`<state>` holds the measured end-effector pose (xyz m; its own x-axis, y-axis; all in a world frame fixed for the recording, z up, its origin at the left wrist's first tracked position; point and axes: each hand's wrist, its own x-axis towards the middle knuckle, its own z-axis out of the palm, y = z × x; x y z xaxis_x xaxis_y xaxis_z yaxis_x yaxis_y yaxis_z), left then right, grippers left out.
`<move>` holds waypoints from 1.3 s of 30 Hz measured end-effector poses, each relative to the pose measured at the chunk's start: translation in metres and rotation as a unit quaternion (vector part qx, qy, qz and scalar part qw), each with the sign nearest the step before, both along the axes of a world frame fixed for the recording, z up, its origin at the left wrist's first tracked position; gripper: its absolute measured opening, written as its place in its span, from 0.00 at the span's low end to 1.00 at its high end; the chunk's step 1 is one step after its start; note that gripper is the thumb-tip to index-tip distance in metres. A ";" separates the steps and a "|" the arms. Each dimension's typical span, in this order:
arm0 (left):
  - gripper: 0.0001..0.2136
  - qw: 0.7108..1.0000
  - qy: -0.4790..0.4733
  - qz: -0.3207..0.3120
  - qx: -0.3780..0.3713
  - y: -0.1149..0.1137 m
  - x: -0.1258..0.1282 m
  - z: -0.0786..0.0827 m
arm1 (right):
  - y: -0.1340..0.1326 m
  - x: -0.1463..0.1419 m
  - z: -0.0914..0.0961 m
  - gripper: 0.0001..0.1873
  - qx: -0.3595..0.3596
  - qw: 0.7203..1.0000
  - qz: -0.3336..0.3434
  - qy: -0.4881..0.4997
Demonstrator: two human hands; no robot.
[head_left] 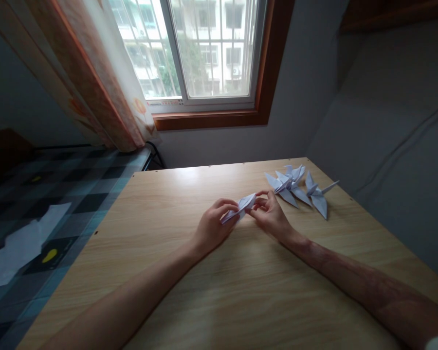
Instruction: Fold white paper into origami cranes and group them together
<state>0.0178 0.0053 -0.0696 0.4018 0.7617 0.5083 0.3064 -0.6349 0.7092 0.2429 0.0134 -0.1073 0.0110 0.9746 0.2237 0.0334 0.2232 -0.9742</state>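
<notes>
A folded piece of white paper is held between both hands just above the wooden table. My left hand pinches its lower left end with curled fingers. My right hand pinches its upper right end between thumb and fingertips. Both forearms rest low over the table. Just right of my right hand lie finished white paper cranes, with another crane a little further right.
A window with a wooden frame and a patterned curtain is behind the table. A bed with a checked cover lies to the left, with a white sheet of paper on it. A grey wall runs along the right.
</notes>
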 end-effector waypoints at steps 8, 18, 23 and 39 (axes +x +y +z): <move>0.07 0.977 0.183 -0.002 0.113 0.018 -0.017 -0.002 | -0.012 0.008 0.021 0.13 0.180 0.931 -0.049 -0.314; 0.15 0.957 0.246 -0.098 0.115 0.022 -0.033 0.008 | -0.019 0.006 0.029 0.06 0.222 0.891 0.078 -0.388; 0.12 0.969 0.225 -0.088 0.055 0.025 -0.033 0.003 | -0.018 0.007 0.027 0.07 0.220 0.889 0.086 -0.392; 0.07 0.982 0.168 -0.086 0.006 0.031 -0.036 -0.001 | -0.016 0.005 0.026 0.08 0.224 0.888 0.102 -0.389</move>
<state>-0.0178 0.0358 -0.0705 0.6706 0.6628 0.3331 0.4090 -0.7051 0.5793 0.2482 -0.0025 -0.0816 -0.4831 0.7497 0.4524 0.5711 0.6614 -0.4862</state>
